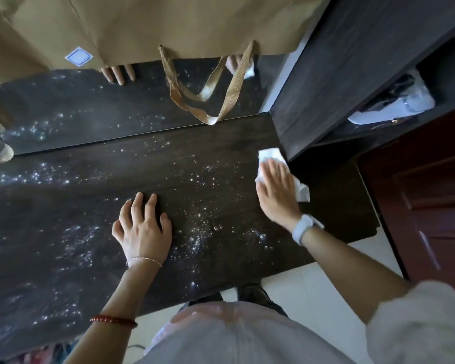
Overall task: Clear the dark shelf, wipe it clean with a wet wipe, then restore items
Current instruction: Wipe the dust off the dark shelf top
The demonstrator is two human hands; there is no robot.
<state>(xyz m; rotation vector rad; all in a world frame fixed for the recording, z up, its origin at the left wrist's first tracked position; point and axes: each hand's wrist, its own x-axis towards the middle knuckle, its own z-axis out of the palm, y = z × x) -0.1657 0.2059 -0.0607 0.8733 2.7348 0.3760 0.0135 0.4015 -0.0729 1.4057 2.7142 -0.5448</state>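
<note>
Dark shelf point(168, 164) lies open; cabinet wall point(339, 74) blocks its right end.

Dim overall, daylight glinting as sparkles off dark shelf point(168, 179); wide-angle bending at edges, soft blur near bottom, mild motion smear.

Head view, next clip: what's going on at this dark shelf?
A person is wiping the dark wooden shelf top. The right hand presses a white wet wipe flat near the shelf's right end, while the left hand rests on the surface with spread fingers. Glinting specks cover much of the shelf. A brown paper bag hangs behind.
</note>
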